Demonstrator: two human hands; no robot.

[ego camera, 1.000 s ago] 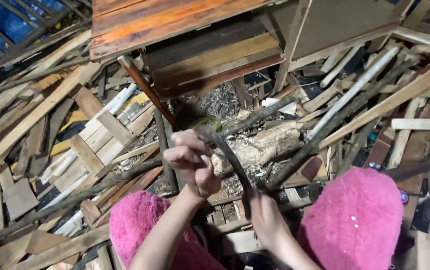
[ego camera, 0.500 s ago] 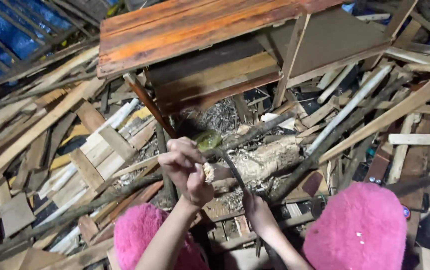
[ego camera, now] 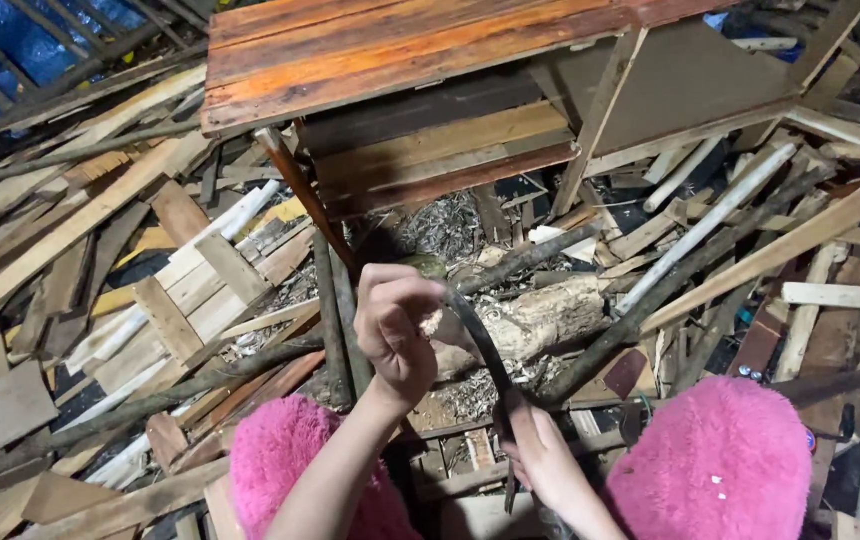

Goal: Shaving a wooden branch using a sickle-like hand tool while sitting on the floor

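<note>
My left hand (ego camera: 395, 325) is closed around a small greenish piece (ego camera: 422, 266), pressing it against the upper end of a dark curved blade (ego camera: 478, 345). My right hand (ego camera: 542, 458) grips the blade's lower end, where the handle is hidden in my fist. The blade arcs between the two hands, above a pale, rough log (ego camera: 540, 318) lying on the ground. Two fluffy pink coverings, one left (ego camera: 295, 460) and one right (ego camera: 725, 465), sit on either side of my arms.
A reddish wooden plank bench (ego camera: 400, 50) stands just behind the log. Loose boards, slats and sticks (ego camera: 100, 270) are piled all around. Wood shavings (ego camera: 440, 225) lie under the bench. A blue tarp (ego camera: 10, 40) shows at top left.
The view has tilted so the bench fills more of the top. My left hand has shifted slightly right along the blade; my right hand keeps its grip.
</note>
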